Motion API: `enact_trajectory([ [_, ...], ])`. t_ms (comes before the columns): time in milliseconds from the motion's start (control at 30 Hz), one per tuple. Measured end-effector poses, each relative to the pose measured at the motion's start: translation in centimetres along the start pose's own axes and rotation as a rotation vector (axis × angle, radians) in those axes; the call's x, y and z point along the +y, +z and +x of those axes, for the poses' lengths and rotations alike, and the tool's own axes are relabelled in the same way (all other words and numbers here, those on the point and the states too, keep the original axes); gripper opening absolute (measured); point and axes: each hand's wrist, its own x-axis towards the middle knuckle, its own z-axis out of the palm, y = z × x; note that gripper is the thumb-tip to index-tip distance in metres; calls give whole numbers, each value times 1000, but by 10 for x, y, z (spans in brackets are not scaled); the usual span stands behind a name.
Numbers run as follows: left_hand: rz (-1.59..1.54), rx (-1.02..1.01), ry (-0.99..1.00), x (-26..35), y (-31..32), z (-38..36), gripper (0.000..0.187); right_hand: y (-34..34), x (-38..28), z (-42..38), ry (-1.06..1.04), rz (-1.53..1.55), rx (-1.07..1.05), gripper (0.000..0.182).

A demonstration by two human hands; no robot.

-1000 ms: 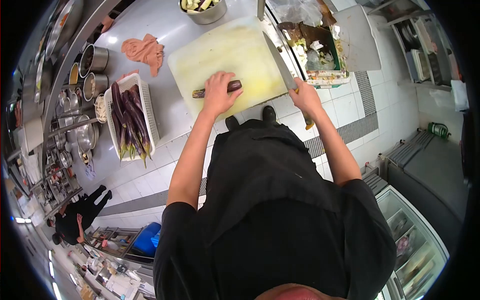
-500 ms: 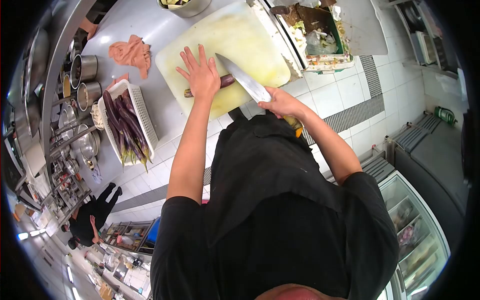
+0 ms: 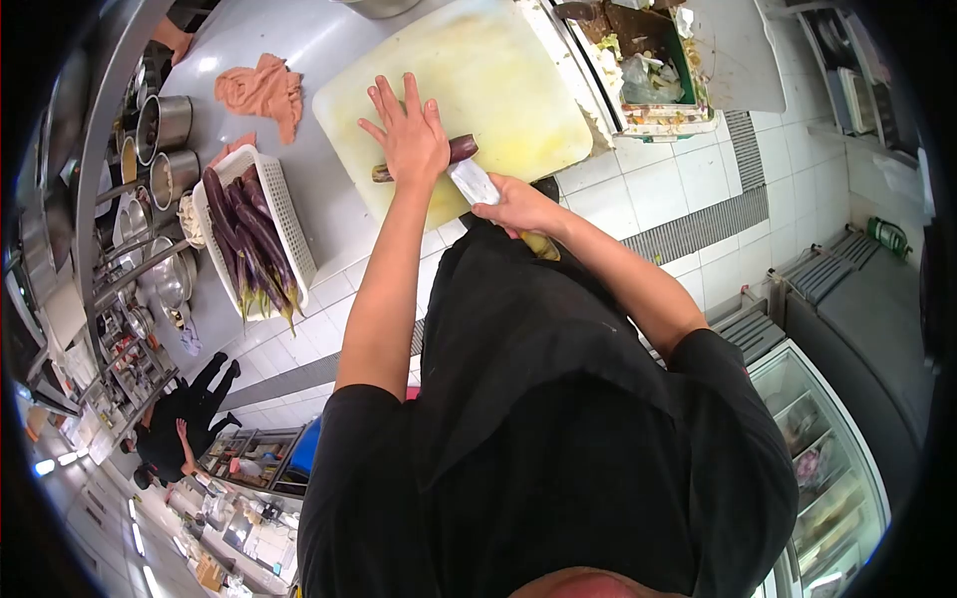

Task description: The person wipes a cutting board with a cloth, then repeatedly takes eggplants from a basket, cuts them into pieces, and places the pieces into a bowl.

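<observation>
A piece of purple eggplant [image 3: 463, 149] lies across the white-yellow cutting board [image 3: 498, 70]. Flat on top of it rests my left hand [image 3: 415, 148], its fingers stretched out and spread. My right hand [image 3: 520, 207] is closed round a kitchen knife [image 3: 473, 183], low at the board's near edge. The blade meets the near side of the eggplant beside my left palm, and its front part is hidden there. Something yellow shows just below my right hand.
Whole eggplants [image 3: 254, 234] fill a white plastic basket [image 3: 291, 214] on the left. A pinkish cloth [image 3: 261, 92] lies on the steel counter. Food scraps fill a green-edged bin [image 3: 688, 75] at the right. Metal pots [image 3: 171, 125] line the left side. A person in black [image 3: 179, 429] is farther off.
My right hand has moved left with the knife, bringing the blade from beyond the eggplant's right end back against its near side. My left hand stays spread on the eggplant.
</observation>
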Motion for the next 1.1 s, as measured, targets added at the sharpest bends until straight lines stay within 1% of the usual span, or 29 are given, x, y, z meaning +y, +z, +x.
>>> enact_trajectory([
  [67,-115,39,-31,-3,5,1,60,-9,-1,2,-20,-3,-8,41],
  [100,-114,44,-24,-6,5,1,60,-17,-6,-3,-16,-28,-3,41],
  [167,-545,109,-138,-12,4,4,60,-34,-7,-12,-10,-51,31,40],
  [200,-550,109,-138,-18,0,3,60,-39,-11,-17,-8,-55,35,40],
  [267,-21,37,88,-33,-12,-4,60,-43,-26,-27,19,-171,78,39],
  [333,-14,13,63,-33,-6,-7,58,-33,-31,-25,29,-215,94,40],
  [433,-105,39,10,-32,-2,-11,57,-13,-16,-15,-21,-47,98,38],
  [567,-104,55,0,-31,-4,-10,56,4,-2,1,4,-72,67,37],
  [667,-116,54,-16,-30,-2,-10,56,9,-23,-11,31,-128,91,38],
  [733,-127,69,-17,-30,0,-9,56,25,-12,-4,61,-173,23,39],
  [800,-116,166,9,-27,-1,-9,55,24,-2,5,32,-186,-24,41],
  [867,-107,-84,131,-34,-9,-10,59,20,-9,2,37,-223,-13,40],
  [933,-198,-257,403,-17,-20,-12,61,14,-6,7,7,-231,-18,41],
  [967,-201,-246,411,-7,-22,-9,61,12,-1,7,4,-224,-35,43],
  [1000,-206,-289,360,1,-24,-9,59,13,-12,-1,2,-234,-30,43],
  [1033,-210,-331,305,8,-31,-8,58,16,-32,-13,-1,-408,34,41],
  [1067,-214,-319,304,13,-39,-6,58,18,-46,-21,-6,-584,98,39],
  [1100,-318,-268,247,21,-57,0,55,19,-50,-25,-10,-598,99,39],
])
